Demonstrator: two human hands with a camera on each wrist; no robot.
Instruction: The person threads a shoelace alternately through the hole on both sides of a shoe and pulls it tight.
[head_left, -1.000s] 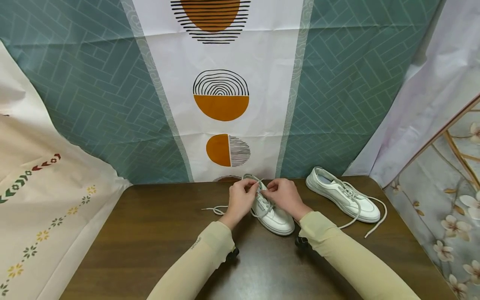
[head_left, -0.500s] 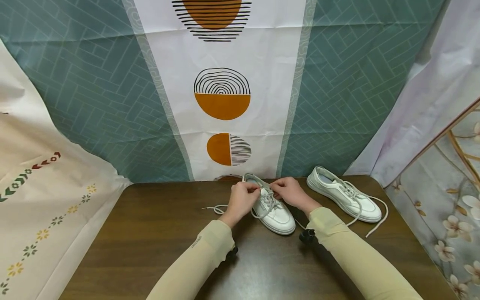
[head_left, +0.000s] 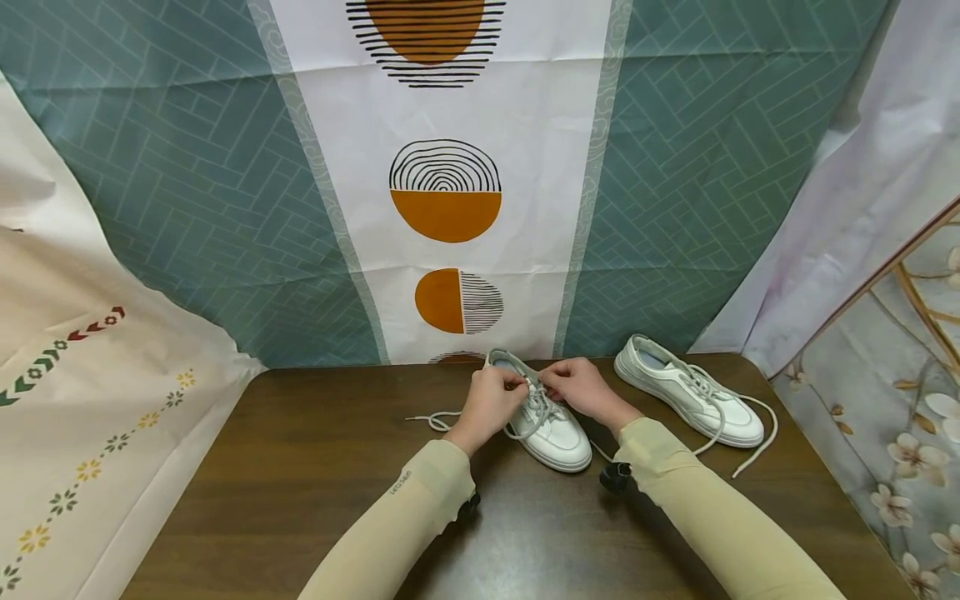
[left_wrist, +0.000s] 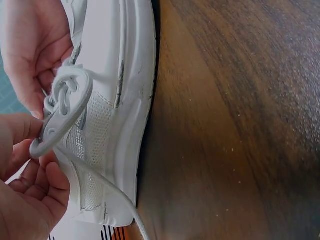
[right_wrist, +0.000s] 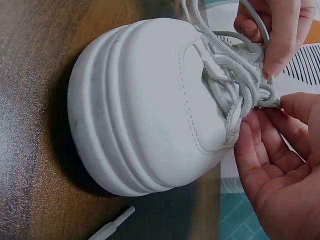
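Observation:
A white lace-up shoe [head_left: 558,440] stands on the table, toe toward me, between both hands. My left hand [head_left: 491,400] pinches a pale grey shoelace [left_wrist: 75,117] near the shoe's opening; in the left wrist view the lace bends round in a loop from its fingertips. From the other side my right hand [head_left: 581,387] pinches the lace near the top of the tongue, its other fingers [right_wrist: 255,150] against the side of the shoe. In the right wrist view the laces cross in a loose tangle over the tongue. The exact lace ends at the fingertips are partly hidden.
A second white shoe [head_left: 686,392] with loose laces stands to the right on the brown wooden table [head_left: 322,483]. One lace end [head_left: 431,418] trails left of the near shoe. Patterned cloth [head_left: 480,250] hangs behind the table's back edge.
My right hand has drawn back to the right, away from the left. Then my left hand has moved slightly right toward it over the laces. The shoe stays in place.

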